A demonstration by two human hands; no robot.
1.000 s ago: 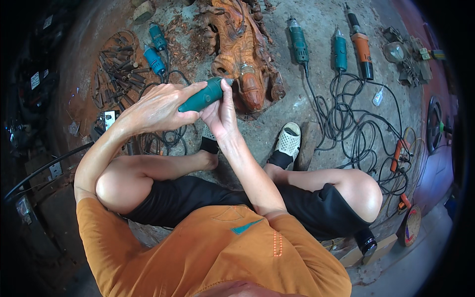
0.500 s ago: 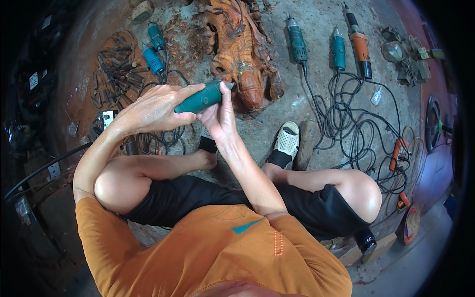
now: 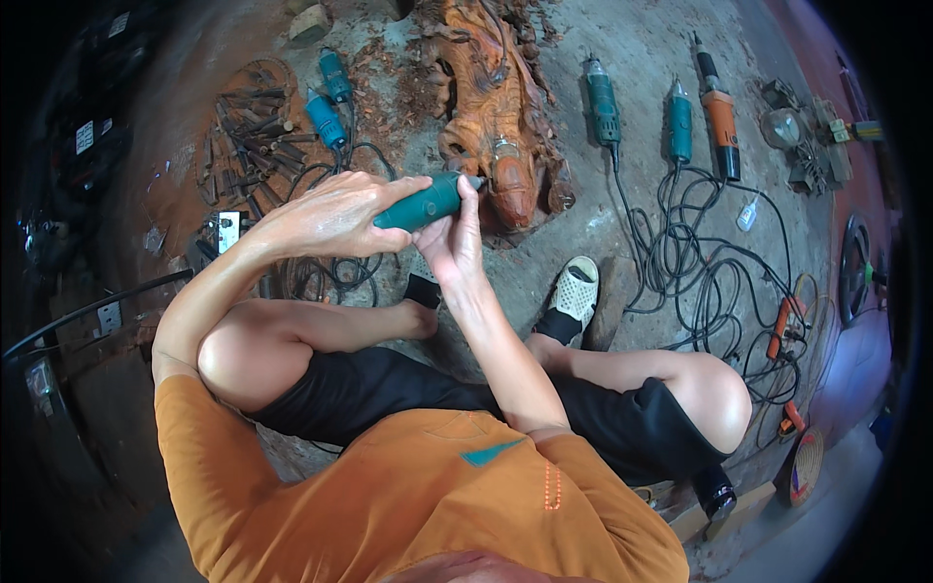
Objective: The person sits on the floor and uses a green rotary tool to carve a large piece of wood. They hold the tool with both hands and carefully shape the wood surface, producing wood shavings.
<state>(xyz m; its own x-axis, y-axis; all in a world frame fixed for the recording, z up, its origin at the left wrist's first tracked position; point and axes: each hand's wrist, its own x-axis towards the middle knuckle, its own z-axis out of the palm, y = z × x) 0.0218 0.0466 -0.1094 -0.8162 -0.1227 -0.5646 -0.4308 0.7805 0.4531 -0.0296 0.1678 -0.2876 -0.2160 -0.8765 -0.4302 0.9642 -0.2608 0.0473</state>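
"How did your fingers hold the tool?"

"My left fingers (image 3: 403, 188) were wrapped around the green power tool (image 3: 428, 202); my right fingers (image 3: 469, 202) gripped its front end, most of them hidden beneath."

"Its long axis?"

"It slanted from my left fingers forward and rightward, tip toward the wooden carving (image 3: 481, 92)."

"Which hand was nearer the carving?"

"My right. Its near end lay just right of those fingers, its length stretching ahead. I couldn't tell whether the tip touched."
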